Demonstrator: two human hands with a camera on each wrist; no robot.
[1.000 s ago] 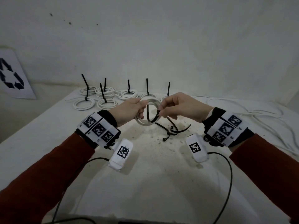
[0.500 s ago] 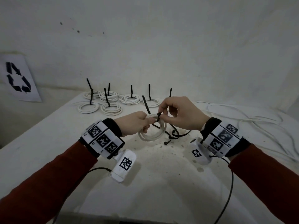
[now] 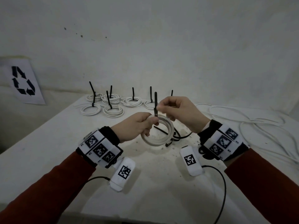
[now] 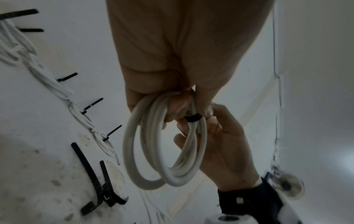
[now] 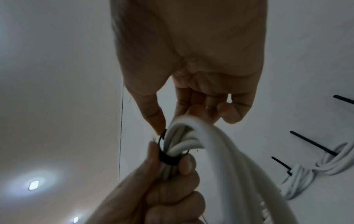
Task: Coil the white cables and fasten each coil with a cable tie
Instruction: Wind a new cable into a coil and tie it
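Coil (image 3: 159, 132), held above the table's centre: your left hand (image 3: 135, 126) grips its rim at 11 o'clock, your right hand (image 3: 179, 110) pinches the tie (image 3: 155, 103), whose tail points straight toward 12.

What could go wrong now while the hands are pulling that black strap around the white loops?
1. The left hand grips the coil only at the top, right beside the cable tie. A hard pull might pinch a fingertip under the band.
2. The right hand pinches the tie's tail with just its fingertips, so it could slip out.
3. The lower loops hang free and spread apart in the left wrist view; if the grip loosens, the coil may spring open.
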